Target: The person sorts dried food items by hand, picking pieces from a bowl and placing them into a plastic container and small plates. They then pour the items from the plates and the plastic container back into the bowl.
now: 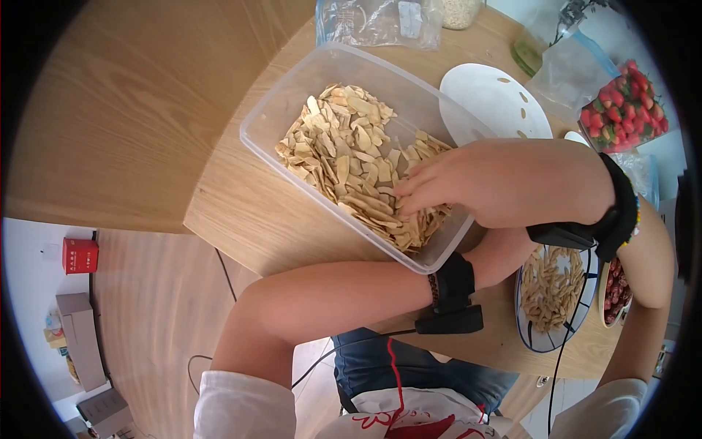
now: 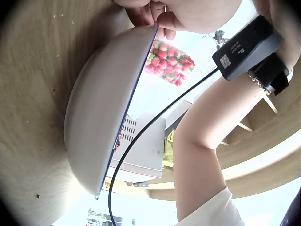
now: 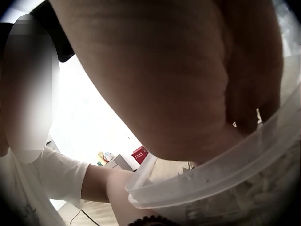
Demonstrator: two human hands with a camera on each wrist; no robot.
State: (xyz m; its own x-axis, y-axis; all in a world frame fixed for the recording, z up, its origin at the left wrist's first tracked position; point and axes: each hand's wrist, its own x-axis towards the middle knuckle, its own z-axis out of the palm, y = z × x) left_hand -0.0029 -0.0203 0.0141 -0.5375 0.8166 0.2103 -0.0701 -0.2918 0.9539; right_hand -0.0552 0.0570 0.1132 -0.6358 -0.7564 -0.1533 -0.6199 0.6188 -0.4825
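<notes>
My right hand (image 1: 468,179) reaches over the near right end of a clear plastic container (image 1: 344,212) and touches the pale dried slices (image 1: 344,139) heaped inside. Its fingers are fairly straight, with the fingertips among the slices. Beneath the right arm passes my left hand (image 1: 504,249), partly covered in the head view. In the left wrist view, the left hand (image 2: 164,16) has bent fingers and thumb at the rim of a white, blue-edged bowl (image 2: 103,103), gripping it. That bowl stands on the table and holds narrow pale dried pieces (image 1: 552,285).
A white plate (image 1: 497,102) with a few slices lies behind the container. Farther right stand a pack of red fruit (image 1: 625,110) and a bowl of dark red pieces (image 1: 618,293). A clear bag (image 1: 376,22) lies at the back. Camera cables (image 1: 559,373) hang by both arms.
</notes>
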